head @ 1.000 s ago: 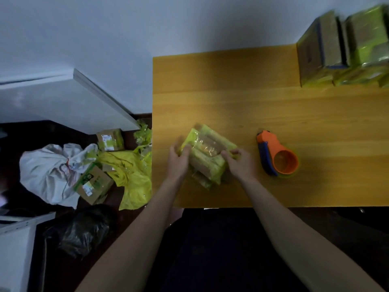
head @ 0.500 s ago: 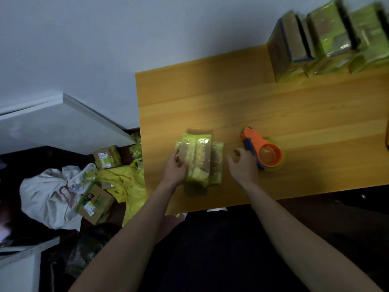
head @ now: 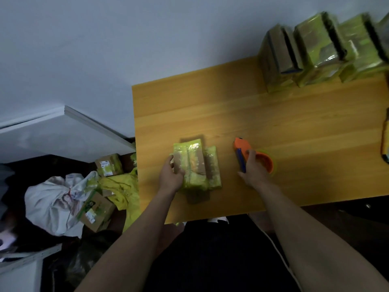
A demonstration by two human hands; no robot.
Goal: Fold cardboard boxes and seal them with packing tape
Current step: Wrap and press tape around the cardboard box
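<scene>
Left hand [head: 171,175]: laid on the left side of the green-taped cardboard box [head: 196,166], fingers curled against it, near the table [head: 294,127] front edge. Right hand [head: 253,172]: fingers wrapped round the orange tape dispenser [head: 261,160], held beside the box.

Blurred box stack [head: 328,53], cut off right

The box [head: 196,165] is brown under yellow-green tape. The tape dispenser [head: 253,158] is orange and blue. The table [head: 294,123] is honey-yellow wood grain.
</scene>
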